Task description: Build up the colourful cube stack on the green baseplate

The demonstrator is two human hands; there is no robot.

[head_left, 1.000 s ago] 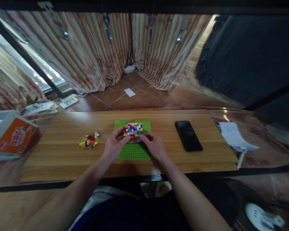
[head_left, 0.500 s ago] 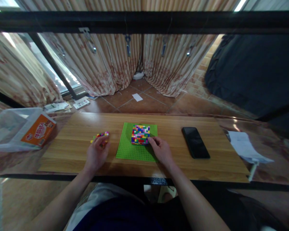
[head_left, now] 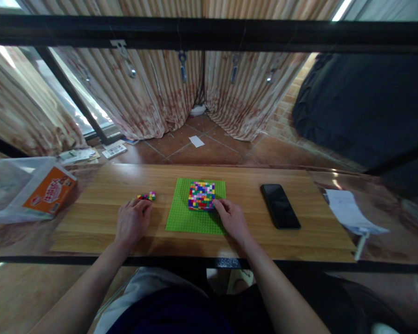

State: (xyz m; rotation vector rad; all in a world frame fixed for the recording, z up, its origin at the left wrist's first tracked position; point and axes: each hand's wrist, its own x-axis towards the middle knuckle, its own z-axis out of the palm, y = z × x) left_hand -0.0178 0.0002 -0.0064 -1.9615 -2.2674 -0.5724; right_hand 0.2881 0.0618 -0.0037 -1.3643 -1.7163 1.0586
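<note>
A multicoloured block of small toy bricks (head_left: pixel 201 195) stands on a green studded baseplate (head_left: pixel 181 218) in the middle of the wooden table. My right hand (head_left: pixel 231 219) has its curled fingers and thumb against the block's right front corner, gripping it there. To the left of the baseplate lies a small pile of loose toy bricks (head_left: pixel 149 195) in mixed colours. My left hand (head_left: pixel 134 221) reaches the near side of that pile, fingers bent and drawn together. Whatever may be between those fingertips is too small and hidden to make out.
A black phone (head_left: pixel 280 206) lies on the table (head_left: pixel 101 222) right of the baseplate. Beyond the table's left end sits a clear plastic bin (head_left: pixel 12 183) with an orange label. White paper (head_left: pixel 351 211) lies past the right end. A dark bar (head_left: pixel 209 33) crosses above.
My left hand has shifted slightly left and turned palm-down, uncovering more of the brick pile. My right hand stays at the block. The whole view has moved a little.
</note>
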